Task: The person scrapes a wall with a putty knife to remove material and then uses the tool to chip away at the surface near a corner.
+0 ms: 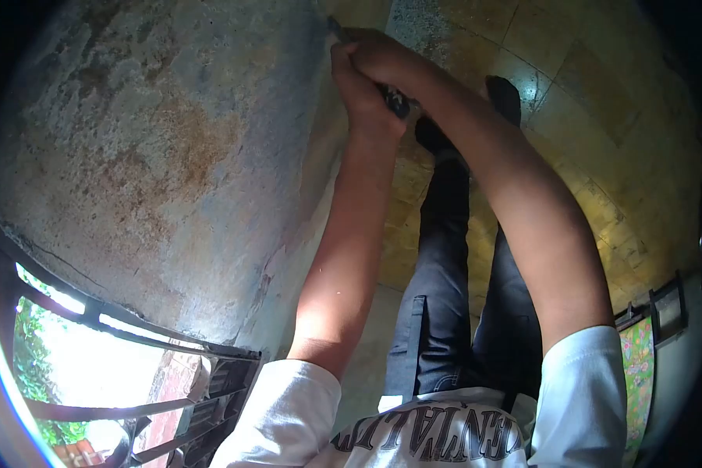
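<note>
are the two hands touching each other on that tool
Touching. The head view shows the right hand lying over the left hand, no gap between them, both closed on the dark tool handle.

Your view is dim, lit by daylight blown out white through the barred window [58, 347]. The wall [148, 156] glows softly; floor tiles [600, 117] carry faint glare. Fisheye bends and blackens the corners. Your left hand [364, 101] and right hand [378, 56] look soft.
</note>
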